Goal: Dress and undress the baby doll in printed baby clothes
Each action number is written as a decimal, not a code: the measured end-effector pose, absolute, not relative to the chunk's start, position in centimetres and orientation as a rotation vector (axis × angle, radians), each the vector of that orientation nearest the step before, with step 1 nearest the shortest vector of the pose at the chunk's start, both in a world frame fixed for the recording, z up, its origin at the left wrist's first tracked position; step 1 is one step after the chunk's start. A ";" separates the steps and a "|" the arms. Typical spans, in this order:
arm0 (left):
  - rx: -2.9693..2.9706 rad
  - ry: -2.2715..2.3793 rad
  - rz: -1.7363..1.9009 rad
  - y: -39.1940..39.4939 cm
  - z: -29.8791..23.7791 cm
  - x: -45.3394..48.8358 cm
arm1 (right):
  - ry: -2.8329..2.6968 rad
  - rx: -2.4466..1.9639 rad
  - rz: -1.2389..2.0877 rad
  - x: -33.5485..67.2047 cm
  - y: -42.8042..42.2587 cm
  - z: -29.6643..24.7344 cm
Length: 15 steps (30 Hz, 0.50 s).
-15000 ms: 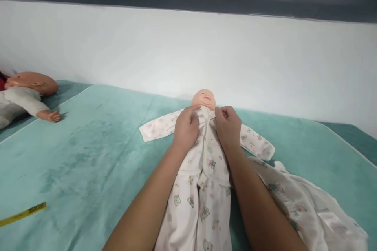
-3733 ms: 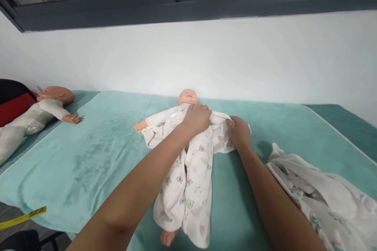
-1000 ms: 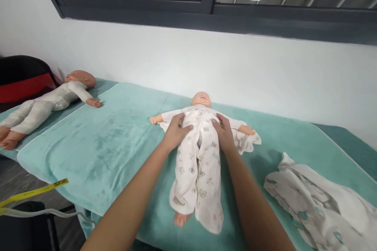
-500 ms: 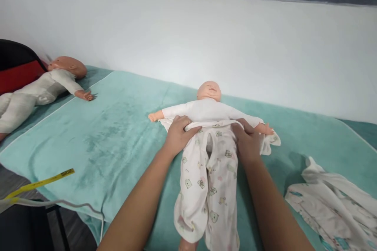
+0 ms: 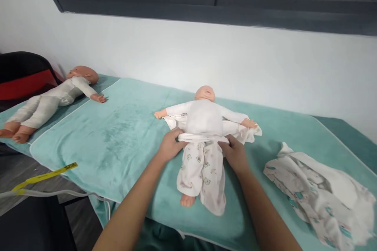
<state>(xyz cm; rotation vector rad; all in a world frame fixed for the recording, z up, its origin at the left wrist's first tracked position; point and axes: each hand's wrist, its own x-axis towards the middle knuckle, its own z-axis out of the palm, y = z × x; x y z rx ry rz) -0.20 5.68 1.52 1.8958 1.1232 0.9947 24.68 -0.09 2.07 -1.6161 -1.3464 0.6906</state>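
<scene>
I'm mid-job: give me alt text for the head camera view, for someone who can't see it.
The left hand and right hand grip the waistband of the printed trousers on a baby doll lying face-up on a teal blanket. A second doll lies far left, and a crumpled printed garment lies to the right.

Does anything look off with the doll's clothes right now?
Yes. On the doll, the pants sit unevenly: one bare foot pokes out, the other is hidden in loose cloth. The left hand and right hand grip them at the waist.
</scene>
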 end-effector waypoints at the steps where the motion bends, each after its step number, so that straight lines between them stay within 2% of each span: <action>1: 1.851 1.191 1.008 5.2 1.4 0.1 | -1.298 -1.602 0.700 24.3 -0.4 2.0; 4: 1.707 1.242 0.999 3.8 1.5 0.2 | -1.203 -1.551 0.772 23.7 -1.3 2.1; 10: 1.659 0.916 0.784 0.4 3.2 -1.6 | -1.429 -1.437 0.947 23.8 -4.7 2.1; 15: 1.745 1.309 0.815 -1.4 2.9 -0.8 | -1.312 -1.590 0.859 22.9 -5.5 1.8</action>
